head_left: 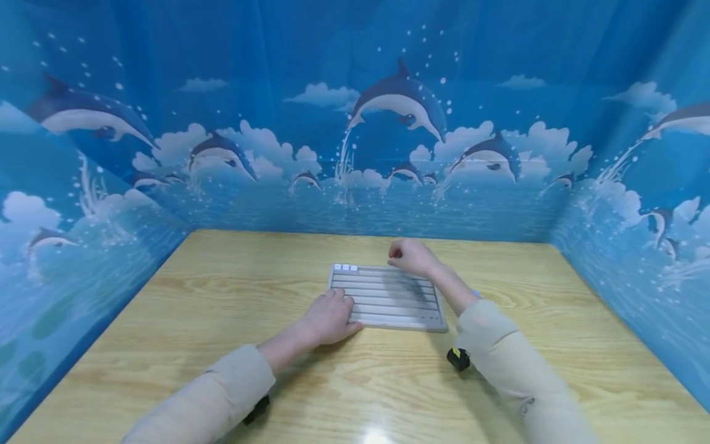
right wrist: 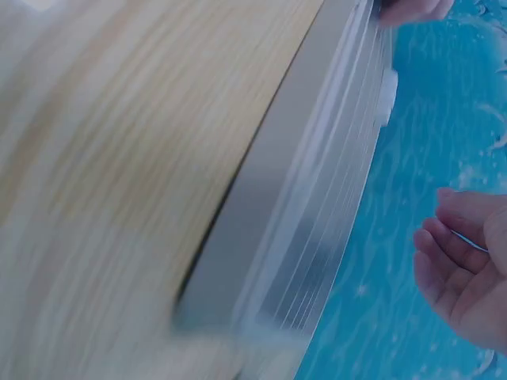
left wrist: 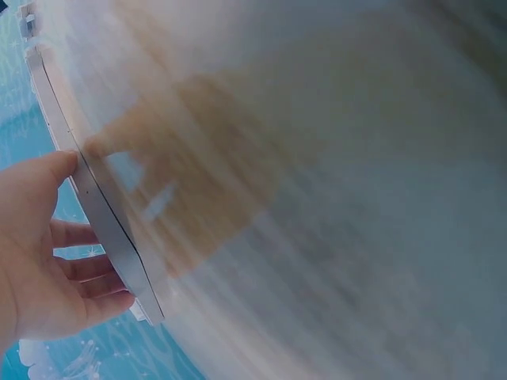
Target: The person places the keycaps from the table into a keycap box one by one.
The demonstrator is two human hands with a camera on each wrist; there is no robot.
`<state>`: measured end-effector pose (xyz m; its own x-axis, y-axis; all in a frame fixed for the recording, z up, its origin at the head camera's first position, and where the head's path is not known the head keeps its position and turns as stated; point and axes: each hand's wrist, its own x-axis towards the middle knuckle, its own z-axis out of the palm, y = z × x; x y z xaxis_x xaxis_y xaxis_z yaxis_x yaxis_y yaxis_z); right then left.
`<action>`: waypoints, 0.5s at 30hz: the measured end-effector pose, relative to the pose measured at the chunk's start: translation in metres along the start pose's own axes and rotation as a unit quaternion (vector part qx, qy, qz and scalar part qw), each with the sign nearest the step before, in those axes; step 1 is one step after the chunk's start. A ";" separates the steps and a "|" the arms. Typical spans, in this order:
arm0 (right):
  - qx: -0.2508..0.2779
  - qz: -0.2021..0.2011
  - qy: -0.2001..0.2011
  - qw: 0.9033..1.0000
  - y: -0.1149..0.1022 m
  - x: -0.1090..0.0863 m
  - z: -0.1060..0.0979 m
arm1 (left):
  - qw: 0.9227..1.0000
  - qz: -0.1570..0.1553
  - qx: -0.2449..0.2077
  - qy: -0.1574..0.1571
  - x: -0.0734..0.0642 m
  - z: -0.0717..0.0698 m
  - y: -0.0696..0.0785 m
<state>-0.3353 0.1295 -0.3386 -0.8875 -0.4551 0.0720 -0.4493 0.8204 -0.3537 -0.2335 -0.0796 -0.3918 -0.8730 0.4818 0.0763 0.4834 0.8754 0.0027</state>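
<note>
A grey slotted board (head_left: 391, 302) with raised horizontal ridges lies on the table, its front edge towards me. Three small white tiles (head_left: 346, 267) sit side by side in its far left corner. My left hand (head_left: 330, 316) grips the board's near left part, with the thumb along the front edge and the fingers bent over the surface. Above the far right edge hovers my right hand (head_left: 413, 256). Its fingers (right wrist: 444, 261) are loosely curled, and nothing shows between them in the right wrist view. The board's ridges (right wrist: 325, 229) run away from that camera.
Pale wood-grain table (head_left: 249, 265) spreads around the board. A small blue thing (head_left: 476, 293) peeks out beside the right forearm. Black wrist devices (head_left: 458, 359) hang under both sleeves. A blue curtain (head_left: 277, 203) printed with dolphins closes off the back and sides.
</note>
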 end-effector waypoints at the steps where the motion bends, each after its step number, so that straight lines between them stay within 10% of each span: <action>1: 0.001 0.000 0.000 1.000 0.005 -0.004 -0.002 | 1.000 0.001 -0.002 0.000 0.000 -0.001 0.000; 15: -0.007 0.024 -0.007 1.000 0.062 -0.051 -0.018 | 1.000 0.008 -0.004 0.000 0.000 0.000 0.000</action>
<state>-0.3197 0.2095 -0.3478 -0.9069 -0.4192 0.0426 -0.4073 0.8461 -0.3439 -0.2339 -0.0794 -0.3920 -0.8654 0.4953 0.0760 0.4973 0.8675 0.0096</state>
